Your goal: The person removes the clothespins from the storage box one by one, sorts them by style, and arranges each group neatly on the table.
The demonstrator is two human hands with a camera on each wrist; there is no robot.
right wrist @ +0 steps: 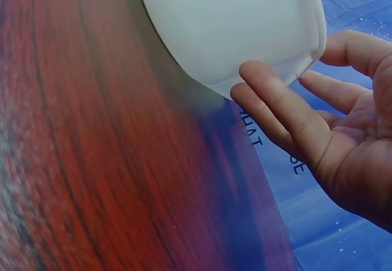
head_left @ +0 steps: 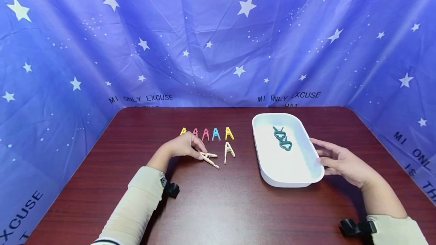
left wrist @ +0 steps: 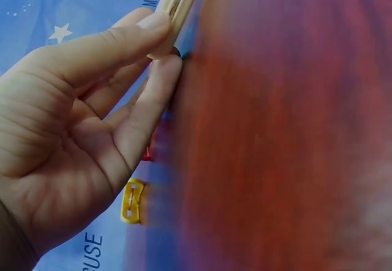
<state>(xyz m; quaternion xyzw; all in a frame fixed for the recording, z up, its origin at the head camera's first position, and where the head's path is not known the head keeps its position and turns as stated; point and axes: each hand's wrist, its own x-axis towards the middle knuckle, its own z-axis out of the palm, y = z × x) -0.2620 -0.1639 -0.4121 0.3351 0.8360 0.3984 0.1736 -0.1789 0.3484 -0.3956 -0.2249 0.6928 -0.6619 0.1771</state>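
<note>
In the head view my left hand (head_left: 185, 146) pinches a cream clothespin (head_left: 209, 158) between thumb and fingertips, its legs splayed toward the right. The left wrist view shows the clothespin (left wrist: 177, 8) at the tip of my thumb. A second cream clothespin (head_left: 229, 152) lies just to the right of it. My right hand (head_left: 347, 163) touches the right side of a white tray (head_left: 308, 179), fingers fairly straight against its wall. Inside the tray lie dark green clips (head_left: 282, 139), close together.
Behind my left hand runs a row of small clothespins: yellow (head_left: 184, 131), pink (head_left: 195, 132), red (head_left: 206, 134), blue (head_left: 216, 134) and another yellow one (head_left: 229, 133). They rest on a dark red wooden table (head_left: 218, 207). A blue star-patterned curtain (head_left: 204, 48) hangs behind it.
</note>
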